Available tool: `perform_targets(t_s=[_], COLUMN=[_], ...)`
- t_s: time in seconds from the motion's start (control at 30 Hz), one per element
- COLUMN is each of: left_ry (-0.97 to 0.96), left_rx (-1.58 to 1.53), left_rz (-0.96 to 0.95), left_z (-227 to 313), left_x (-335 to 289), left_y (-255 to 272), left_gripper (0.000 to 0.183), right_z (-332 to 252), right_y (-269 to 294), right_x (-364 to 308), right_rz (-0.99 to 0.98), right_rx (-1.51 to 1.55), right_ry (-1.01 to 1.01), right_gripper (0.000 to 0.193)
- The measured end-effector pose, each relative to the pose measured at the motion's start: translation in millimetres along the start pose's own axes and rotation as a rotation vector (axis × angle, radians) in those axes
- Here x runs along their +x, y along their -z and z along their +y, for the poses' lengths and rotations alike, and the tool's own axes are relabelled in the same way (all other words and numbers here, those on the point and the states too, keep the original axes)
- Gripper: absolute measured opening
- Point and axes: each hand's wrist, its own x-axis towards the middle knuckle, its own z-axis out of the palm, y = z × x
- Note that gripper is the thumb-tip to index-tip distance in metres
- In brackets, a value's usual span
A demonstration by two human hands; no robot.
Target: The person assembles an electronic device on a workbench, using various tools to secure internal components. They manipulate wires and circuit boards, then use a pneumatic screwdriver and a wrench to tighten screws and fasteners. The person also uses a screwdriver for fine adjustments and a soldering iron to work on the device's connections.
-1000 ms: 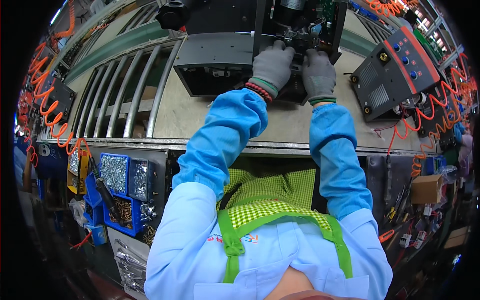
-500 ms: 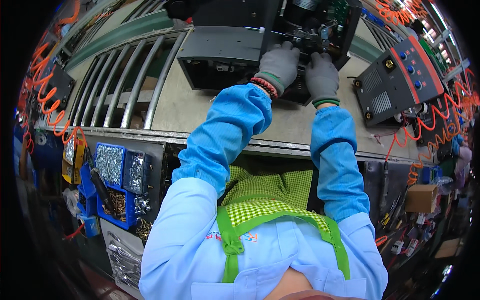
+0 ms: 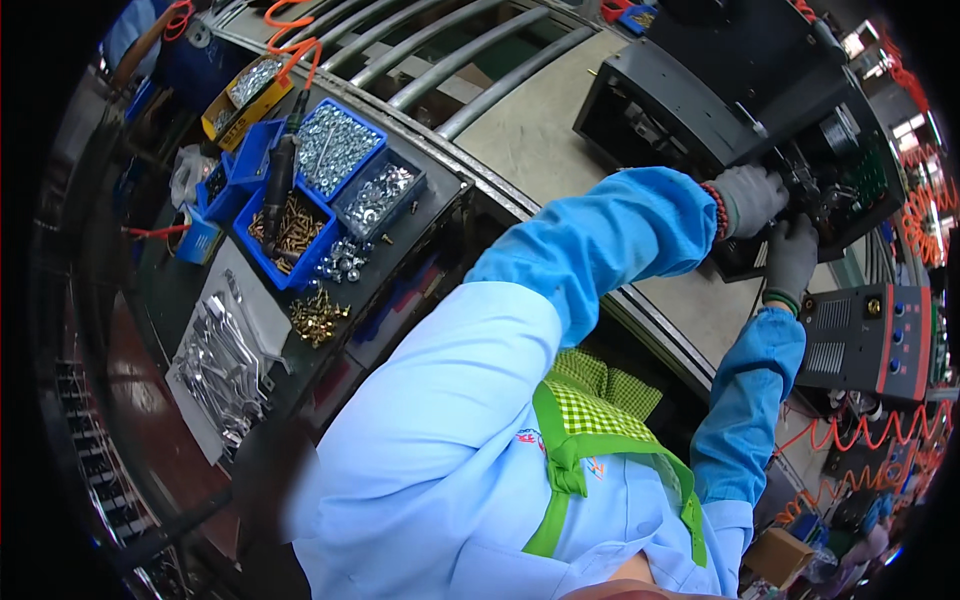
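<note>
An open dark grey machine housing lies on the bench at upper right, showing a metal cylinder, a green board and a dark metal mechanism. My left hand, in a grey glove with a red bead bracelet at the wrist, has its bent fingers against this mechanism. Just below it, my right hand, also gloved in grey, reaches up to the mechanism's lower side with fingers bent. Both hands look closed around small parts there, but the fingertips and whatever they pinch are hidden.
A finished-looking grey machine with red trim stands right of my hands. At left are blue bins of screws, a power screwdriver, loose brass screws and metal pieces on a sheet. Metal rollers run beyond.
My view has swung left and tilted, so the housing and hands sit farther right and the screw bins show larger. Both hands stay at the mechanism inside the housing.
</note>
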Motion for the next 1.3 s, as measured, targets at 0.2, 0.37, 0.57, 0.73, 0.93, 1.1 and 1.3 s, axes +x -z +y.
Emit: perform_targets(t_s=[0.2, 0.37, 0.57, 0.73, 0.93, 1.1, 1.3], left_ry=[-0.027, 0.697, 0.981, 1.038, 1.110, 1.114, 1.023], left_rx=[-0.128, 0.295, 0.427, 0.345, 0.271, 0.349, 0.277], left_rz=[0.066, 0.007, -0.487, -0.579, -0.656, -0.609, -0.580], left_z=[-39, -118, -164, -169, -172, -156, -175], left_x=[-152, -349, -502, -487, -482, -471, -487], left_y=[122, 251, 275, 284, 286, 285, 286], left_gripper=[0.034, 0.027, 0.030, 0.044, 0.030, 0.041, 0.030], right_z=[-48, -157, -338, -453, -509, -518, -499], right_y=[54, 55, 35, -3, -2, -7, -6], right_x=[-39, -65, -120, -145, -147, -148, -150], right_rz=[0.145, -0.051, -0.577, -0.504, -0.905, -0.959, -0.829], right_rx=[0.219, 0.641, 0.985, 0.822, 0.388, 0.382, 0.581], right_ry=[0.033, 0.435, 1.034, 1.224, 1.093, 1.158, 1.071], right_gripper=[0.037, 0.024, 0.032, 0.040, 0.042, 0.041, 0.036])
